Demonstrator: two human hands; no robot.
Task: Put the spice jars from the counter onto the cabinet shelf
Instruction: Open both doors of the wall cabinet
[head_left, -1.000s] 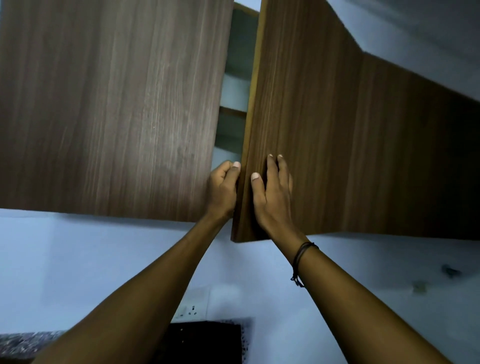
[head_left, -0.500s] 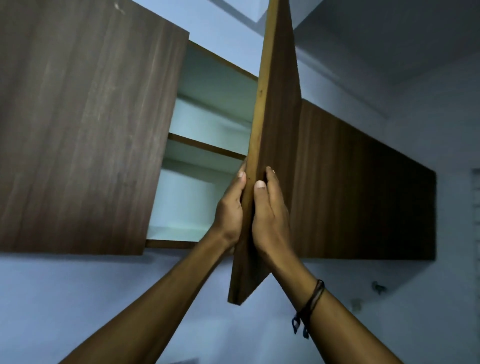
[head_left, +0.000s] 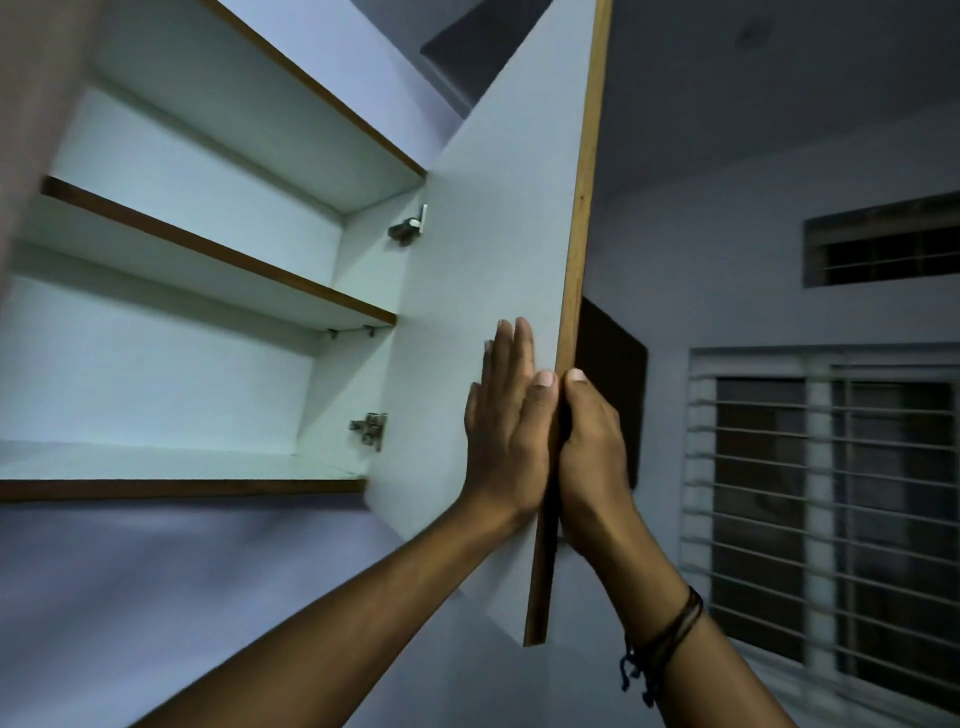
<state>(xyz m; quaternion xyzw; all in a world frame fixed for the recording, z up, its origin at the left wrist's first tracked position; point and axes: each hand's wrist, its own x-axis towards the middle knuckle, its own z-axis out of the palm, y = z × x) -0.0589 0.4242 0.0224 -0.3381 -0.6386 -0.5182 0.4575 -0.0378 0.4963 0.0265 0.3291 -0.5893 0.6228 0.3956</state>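
Left hand (head_left: 506, 441) flat, fingers straight against the white inner face of the wood-edged cabinet door (head_left: 498, 218), right hand (head_left: 592, 452) gripping its edge; push fully open; spice jars out of view

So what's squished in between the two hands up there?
The open cabinet door. In the head view the left hand lies flat on its white inner face, and the right hand holds its outer side; the door's wooden edge runs up between the thumbs.

Dim, bluish light, cabinet (head_left: 208, 322) interior the palest area, deep shadow right of the cabinet around the barred window (head_left: 831, 509), motion blur there, wide-angle bending of lines near the frame edges
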